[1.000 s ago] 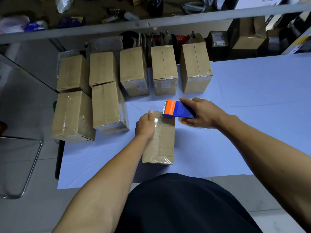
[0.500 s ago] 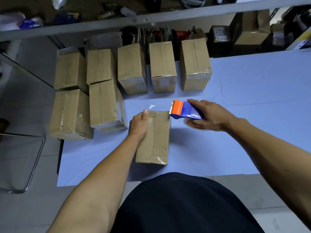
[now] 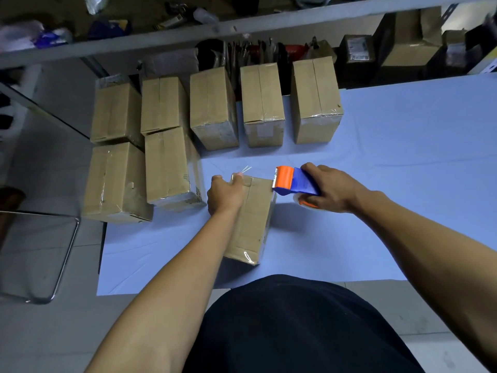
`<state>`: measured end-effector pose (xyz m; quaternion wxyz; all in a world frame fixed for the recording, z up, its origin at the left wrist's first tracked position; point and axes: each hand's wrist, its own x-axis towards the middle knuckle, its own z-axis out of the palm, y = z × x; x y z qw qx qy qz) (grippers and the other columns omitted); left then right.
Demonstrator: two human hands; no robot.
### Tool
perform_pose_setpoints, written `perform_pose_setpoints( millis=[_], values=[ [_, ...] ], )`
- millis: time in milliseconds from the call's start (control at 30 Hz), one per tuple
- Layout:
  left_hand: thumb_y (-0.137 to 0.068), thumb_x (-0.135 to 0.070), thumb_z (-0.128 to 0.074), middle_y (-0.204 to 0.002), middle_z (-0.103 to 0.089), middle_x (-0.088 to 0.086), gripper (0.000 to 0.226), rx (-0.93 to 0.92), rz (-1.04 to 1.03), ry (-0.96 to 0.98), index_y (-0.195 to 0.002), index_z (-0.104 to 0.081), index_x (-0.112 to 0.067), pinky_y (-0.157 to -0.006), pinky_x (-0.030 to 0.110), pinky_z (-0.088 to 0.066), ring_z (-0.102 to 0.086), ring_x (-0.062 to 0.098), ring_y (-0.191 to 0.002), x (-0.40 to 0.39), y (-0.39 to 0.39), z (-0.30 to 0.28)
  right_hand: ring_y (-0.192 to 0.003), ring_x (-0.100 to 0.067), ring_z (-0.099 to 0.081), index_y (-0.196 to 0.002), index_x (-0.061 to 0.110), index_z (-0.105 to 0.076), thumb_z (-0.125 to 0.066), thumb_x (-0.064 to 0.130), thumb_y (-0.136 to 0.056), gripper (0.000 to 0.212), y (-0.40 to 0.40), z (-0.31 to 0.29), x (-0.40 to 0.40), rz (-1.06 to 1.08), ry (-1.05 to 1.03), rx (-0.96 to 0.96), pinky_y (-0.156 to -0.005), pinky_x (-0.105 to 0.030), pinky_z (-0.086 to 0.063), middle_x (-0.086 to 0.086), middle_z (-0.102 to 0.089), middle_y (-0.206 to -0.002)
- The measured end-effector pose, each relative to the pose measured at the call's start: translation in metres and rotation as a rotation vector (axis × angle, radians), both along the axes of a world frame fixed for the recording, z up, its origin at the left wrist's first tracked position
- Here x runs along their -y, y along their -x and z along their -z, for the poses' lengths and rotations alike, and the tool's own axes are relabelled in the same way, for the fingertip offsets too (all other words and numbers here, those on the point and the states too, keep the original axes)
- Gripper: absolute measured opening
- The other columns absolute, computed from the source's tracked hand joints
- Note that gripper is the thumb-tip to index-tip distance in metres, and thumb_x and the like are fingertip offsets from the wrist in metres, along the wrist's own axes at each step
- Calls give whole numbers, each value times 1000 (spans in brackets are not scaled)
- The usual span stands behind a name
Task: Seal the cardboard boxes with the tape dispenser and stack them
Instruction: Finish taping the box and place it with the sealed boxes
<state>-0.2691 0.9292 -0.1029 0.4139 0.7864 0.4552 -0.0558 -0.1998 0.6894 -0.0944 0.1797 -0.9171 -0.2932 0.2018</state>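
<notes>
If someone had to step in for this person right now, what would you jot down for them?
Left hand: grips the far end of the box in front of the person, which lies on the table.
Right hand: holds the tape dispenser, its orange head at the box's far right corner.
Seven other boxes sit at the table's far left, in two rows; several show clear tape.
Done: clear tape glints at both ends of the held box.
Left: check this box's seal, put it with the rest, then stack; nothing looks stacked yet.
</notes>
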Motion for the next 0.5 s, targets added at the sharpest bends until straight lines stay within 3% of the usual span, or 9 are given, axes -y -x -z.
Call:
perform_pose_setpoints(
  millis=[67, 133, 233, 300, 433, 500],
  values=[
    [-98, -50, -48, -139, -55, 10, 58, -55, 56, -59, -142, -44, -12, -93, 37, -40, -52, 32, -126, 5, 0, -2, -76, -30, -51, -113, 19, -41, -69, 46, -86, 47, 4, 0, -10, 6, -6, 8, -64, -33, -36, -7, -54, -91],
    [-99, -48, -48, -149, -45, 12, 63, -36, 106, -196, -149, -36, -11, -106, 45, -36, -43, 34, -135, 5, 5, 0, -75, -31, -51, -116, 17, -42, -69, 45, -86, 48, 8, 3, -21, 20, -9, 25, -63, -33, -36, -9, -55, -92],
    [-95, -39, -60, -158, -29, 13, 74, 187, 197, -359, -154, -27, -7, -117, 50, -22, -28, 31, -146, 1, 18, 2, -74, -32, -51, -117, 17, -43, -68, 45, -86, 48, 11, 3, -32, 14, -7, 22, -63, -32, -36, -9, -55, -94],
    [-94, -36, -62, -163, -22, 11, 77, 268, 412, -380, -155, -25, -6, -121, 52, -12, -16, 28, -152, 1, 23, 4, -74, -31, -51, -115, 17, -42, -68, 45, -85, 48, 13, 4, -36, 15, -6, 0, -64, -32, -36, -8, -55, -95],
    [-96, -56, -37, -167, 6, 4, 83, 101, 893, -483, -159, -7, -12, -122, 50, 10, 13, 20, -153, -2, 36, 14, -71, -29, -48, -103, 20, -37, -65, 51, -84, 46, 15, 5, -42, 17, 67, 46, -63, -32, -35, -1, -51, -90],
    [-91, -66, -22, -166, 16, 4, 90, 37, 1014, -566, -158, 5, -13, -121, 50, 15, 21, 19, -151, -3, 40, 19, -69, -29, -48, -98, 21, -34, -64, 53, -84, 45, 14, 5, -43, 7, 104, 70, -62, -32, -35, 1, -51, -87]
  ],
)
